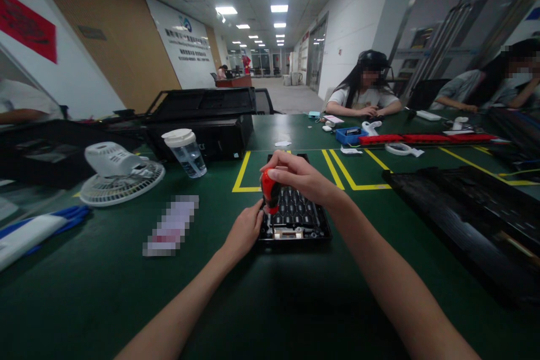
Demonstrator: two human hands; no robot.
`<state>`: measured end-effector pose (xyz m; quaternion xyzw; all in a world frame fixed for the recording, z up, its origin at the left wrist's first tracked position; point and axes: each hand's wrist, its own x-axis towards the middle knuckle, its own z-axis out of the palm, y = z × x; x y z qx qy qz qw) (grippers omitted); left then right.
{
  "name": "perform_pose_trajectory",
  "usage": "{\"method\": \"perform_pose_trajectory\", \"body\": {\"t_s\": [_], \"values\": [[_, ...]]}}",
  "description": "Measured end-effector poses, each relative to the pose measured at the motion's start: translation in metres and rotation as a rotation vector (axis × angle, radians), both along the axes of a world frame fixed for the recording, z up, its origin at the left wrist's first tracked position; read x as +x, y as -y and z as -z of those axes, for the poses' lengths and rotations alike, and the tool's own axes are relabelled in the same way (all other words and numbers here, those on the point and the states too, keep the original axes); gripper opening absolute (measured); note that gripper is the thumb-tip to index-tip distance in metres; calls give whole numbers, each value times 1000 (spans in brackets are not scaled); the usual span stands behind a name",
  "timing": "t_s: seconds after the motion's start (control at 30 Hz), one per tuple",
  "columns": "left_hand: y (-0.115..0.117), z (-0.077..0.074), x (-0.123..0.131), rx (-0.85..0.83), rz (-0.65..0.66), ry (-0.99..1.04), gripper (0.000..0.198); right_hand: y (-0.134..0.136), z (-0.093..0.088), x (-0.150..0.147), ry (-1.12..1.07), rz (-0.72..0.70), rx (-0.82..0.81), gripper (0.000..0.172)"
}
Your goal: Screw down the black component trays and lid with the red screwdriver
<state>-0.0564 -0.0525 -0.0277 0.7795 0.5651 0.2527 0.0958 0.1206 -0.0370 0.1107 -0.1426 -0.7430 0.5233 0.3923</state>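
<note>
Nearest, both forearms are reaching over the green counter (93, 304), whose near edge is falling outside the view. The left hand (244, 229) is touching the left edge of a black case (301, 215) with honeycomb-like cells; its fingertips are partly hiding, so I cannot tell whether that grip is clenching. The right hand (295, 177) is grasping a red-handled screwdriver (270, 187) in its grip, pointing it down at the case's left side; its tip is too small to make out. The case is lying midway between the counter's left and right edges, its far part hiding behind the right hand. Toward the left edge, a pixelated rectangle (171, 226) is lying; toward the right, a dark panel (447, 219) is sinking into shadow. Farther off, a lidded cup (185, 154) is standing beside a white fan (122, 184). At the far edge, a person (358, 95) is sitting.
</note>
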Motion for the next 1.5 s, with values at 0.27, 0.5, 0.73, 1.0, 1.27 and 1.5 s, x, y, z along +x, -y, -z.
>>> {"method": "perform_pose_trajectory", "body": {"t_s": [0.27, 0.5, 0.73, 1.0, 1.27, 1.5], "values": [[-3, 5, -1, 10, 1, 10, 31, 1, -1, 0, 8, 15, -13, 13], [-2, 4, -1, 6, 17, 27, 30, 0, 0, 0, -9, 8, -2, 15], [-2, 5, -2, 2, 11, 38, 31, -1, 0, 0, -11, 4, -17, 16], [-1, 3, -1, -28, 9, 53, 32, -3, 1, 1, 13, 27, 7, 17], [-2, 5, -1, -26, 13, 68, 33, -3, 2, 1, 28, 82, 63, 22], [0, 3, -1, -28, 18, 67, 34, -4, 2, 1, 46, 134, 115, 23]]}}
